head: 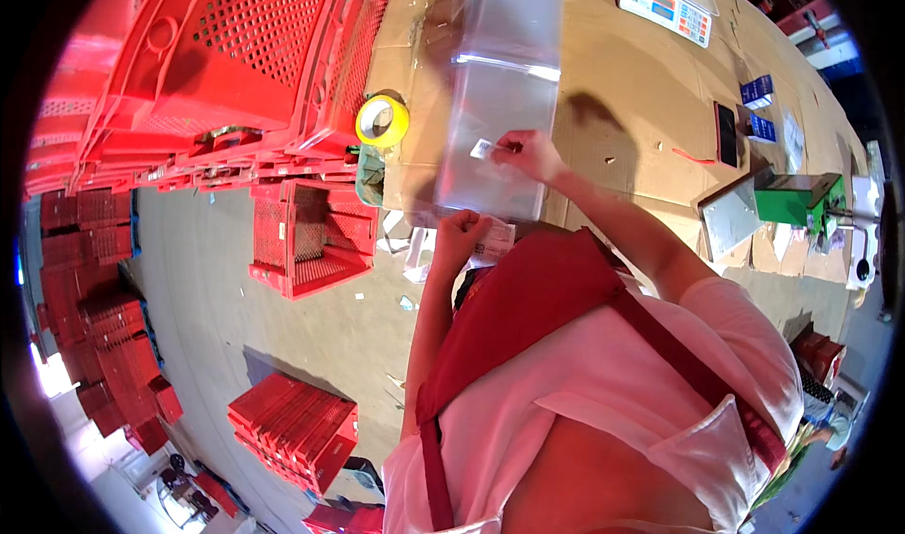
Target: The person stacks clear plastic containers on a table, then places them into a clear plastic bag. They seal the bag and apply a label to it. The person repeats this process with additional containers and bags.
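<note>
A stack of clear plastic bags (505,99) lies lengthwise on the cardboard-covered table (601,60). Over its near half, my right hand (529,155) pinches a small white label (482,149) between thumb and fingertips. Whether the label touches the plastic cannot be made out. Close to my apron (537,301), at the table's near edge, my left hand (461,233) grips a sheet of printed labels (495,241). Part of that sheet is hidden behind the fingers and the apron.
Left of the bags sits a yellow tape roll (382,121), beside stacked red crates (247,53). A digital scale (664,7) stands at the back right. Further right are a phone (725,134), small blue boxes (758,92) and a green device (799,200). Another red crate (314,240) rests on the floor.
</note>
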`<state>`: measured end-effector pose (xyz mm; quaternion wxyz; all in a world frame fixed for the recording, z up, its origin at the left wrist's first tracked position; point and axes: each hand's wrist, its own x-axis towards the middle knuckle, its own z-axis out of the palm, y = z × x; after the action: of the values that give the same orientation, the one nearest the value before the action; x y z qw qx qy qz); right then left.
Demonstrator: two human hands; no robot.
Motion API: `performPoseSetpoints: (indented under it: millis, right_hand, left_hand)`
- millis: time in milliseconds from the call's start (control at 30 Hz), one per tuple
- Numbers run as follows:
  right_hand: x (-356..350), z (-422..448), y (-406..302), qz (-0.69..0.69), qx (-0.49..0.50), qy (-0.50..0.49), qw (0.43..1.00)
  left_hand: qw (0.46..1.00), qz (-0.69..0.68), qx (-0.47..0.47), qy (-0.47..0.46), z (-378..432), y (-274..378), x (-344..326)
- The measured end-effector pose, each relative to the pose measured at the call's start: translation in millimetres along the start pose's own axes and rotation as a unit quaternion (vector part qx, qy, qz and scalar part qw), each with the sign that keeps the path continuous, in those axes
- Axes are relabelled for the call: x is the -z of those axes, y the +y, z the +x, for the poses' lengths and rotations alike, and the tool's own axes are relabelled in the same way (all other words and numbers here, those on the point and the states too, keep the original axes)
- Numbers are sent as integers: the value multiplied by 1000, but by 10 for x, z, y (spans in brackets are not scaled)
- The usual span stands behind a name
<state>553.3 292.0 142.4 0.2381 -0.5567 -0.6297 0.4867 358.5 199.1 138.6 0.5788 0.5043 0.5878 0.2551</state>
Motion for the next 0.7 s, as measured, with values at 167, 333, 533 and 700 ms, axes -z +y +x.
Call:
performPoseSetpoints:
  millis: [167,333,533,700]
  right_hand:
    - [-147,499,1077,-227,172,46,957]
    - [89,183,406,-242,110,-56,963]
    - [132,88,836,-234,322,-6,917]
    - [293,353,873,-79,209,-26,974]
  left_hand:
    - [988,-30,-111,101,-61,7,24]
    - [914,-236,-223,243,-157,-15,261]
    - [923,-228,-116,288,-203,24,330]
    - [950,-196,-116,214,-103,86,178]
